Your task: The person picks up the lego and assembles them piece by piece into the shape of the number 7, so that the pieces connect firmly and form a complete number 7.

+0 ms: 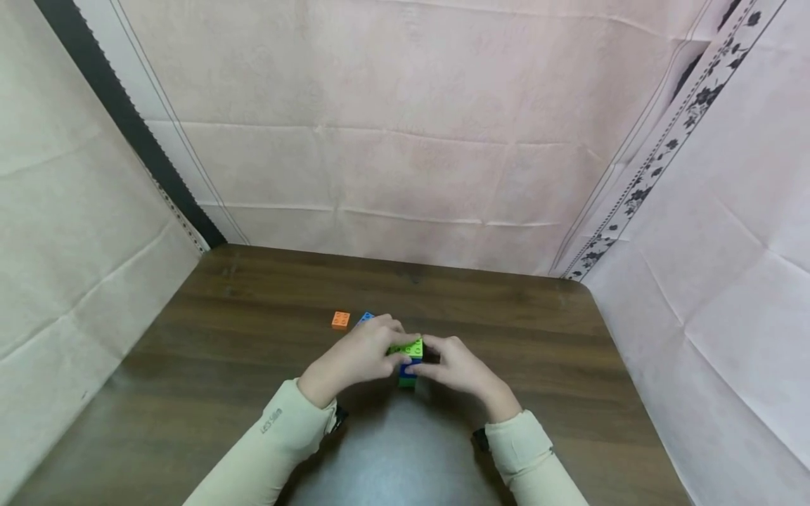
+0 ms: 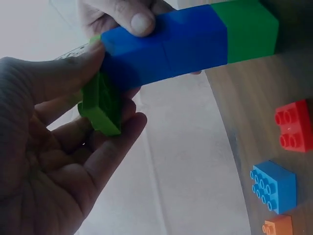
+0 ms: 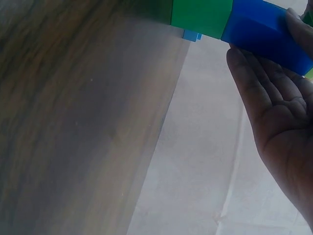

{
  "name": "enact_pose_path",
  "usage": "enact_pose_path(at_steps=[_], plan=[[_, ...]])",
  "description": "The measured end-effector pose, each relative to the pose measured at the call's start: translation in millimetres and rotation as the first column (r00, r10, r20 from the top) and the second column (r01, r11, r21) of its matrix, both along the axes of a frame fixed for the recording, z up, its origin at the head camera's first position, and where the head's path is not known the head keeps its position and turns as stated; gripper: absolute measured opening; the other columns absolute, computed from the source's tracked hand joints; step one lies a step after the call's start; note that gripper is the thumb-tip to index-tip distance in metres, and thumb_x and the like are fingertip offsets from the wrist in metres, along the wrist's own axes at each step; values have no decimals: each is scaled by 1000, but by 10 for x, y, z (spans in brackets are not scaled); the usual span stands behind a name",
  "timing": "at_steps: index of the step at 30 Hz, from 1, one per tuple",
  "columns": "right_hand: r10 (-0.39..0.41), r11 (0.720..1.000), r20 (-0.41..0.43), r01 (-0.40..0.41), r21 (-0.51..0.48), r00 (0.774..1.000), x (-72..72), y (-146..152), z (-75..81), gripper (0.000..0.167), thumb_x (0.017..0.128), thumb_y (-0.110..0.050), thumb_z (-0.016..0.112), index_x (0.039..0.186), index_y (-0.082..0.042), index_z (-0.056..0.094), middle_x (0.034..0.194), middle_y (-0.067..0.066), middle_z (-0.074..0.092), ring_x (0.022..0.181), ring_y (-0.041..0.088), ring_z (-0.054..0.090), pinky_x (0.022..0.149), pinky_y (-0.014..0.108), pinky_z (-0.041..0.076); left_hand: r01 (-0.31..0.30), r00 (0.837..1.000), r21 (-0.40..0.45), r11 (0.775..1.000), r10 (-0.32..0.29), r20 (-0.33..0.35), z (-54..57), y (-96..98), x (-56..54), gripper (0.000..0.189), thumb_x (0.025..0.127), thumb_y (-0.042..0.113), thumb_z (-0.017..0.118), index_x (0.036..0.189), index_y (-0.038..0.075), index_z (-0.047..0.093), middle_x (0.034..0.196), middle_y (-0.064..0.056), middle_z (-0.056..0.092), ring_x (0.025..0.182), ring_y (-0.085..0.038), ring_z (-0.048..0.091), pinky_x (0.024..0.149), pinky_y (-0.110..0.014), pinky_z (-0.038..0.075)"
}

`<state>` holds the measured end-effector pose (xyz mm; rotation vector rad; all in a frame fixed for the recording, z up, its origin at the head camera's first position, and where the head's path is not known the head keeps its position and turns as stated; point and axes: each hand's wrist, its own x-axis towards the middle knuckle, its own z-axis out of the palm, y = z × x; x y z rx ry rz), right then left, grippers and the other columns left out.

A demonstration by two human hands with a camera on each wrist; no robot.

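A tower of toy building bricks stands on the table: a green brick (image 2: 249,32) at the bottom, blue bricks (image 2: 166,46) above it, and a lime-green brick (image 1: 415,348) at the top. My left hand (image 1: 367,351) pinches the lime-green brick at the tower's top, its thumb on the near side. In the left wrist view this brick (image 2: 103,107) juts out past the blue side. From the right, my right hand (image 1: 460,367) holds the blue part between thumb and fingers. Whether the lime-green brick is fully pressed down cannot be seen.
Beyond the left hand lie an orange brick (image 1: 340,320) and a light blue brick (image 1: 365,318), partly covered by that hand. A red brick (image 2: 296,126) shows beside them in the left wrist view. Pale cloth (image 1: 405,176) hangs behind the wooden table (image 1: 278,295) and at both sides.
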<state>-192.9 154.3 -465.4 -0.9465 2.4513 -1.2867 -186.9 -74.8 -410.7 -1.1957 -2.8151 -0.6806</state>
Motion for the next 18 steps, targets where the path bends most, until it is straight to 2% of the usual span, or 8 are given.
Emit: enact_pose_path(at_steps=[4,12,18], plan=[[8,1000,-3,-8,-2,1000,-1,0,-12,31,96,-28,70,127,-27,63,109,-14,70,91,19,66,81,33,56,11,1000,4,1000,-10,-13,-13,-24,-8,37,94,22,74,130,14,70,109,2,69,95,-11,55,76,-23,53],[-5,1000,-19,5,17,1000,-44,11,1,29,95,-30,72,123,-26,64,108,-15,69,91,8,66,81,29,56,17,1000,52,999,-16,-8,-54,-51,-42,38,94,25,73,131,17,69,112,4,68,100,-11,54,81,-25,52],[-2,1000,6,2,-12,1000,-38,13,-20,27,95,-27,72,121,-27,64,109,-13,69,95,15,67,84,34,56,60,998,77,995,-59,-18,-81,-68,-60,39,94,26,73,131,15,68,116,3,68,105,-11,55,84,-26,52]])
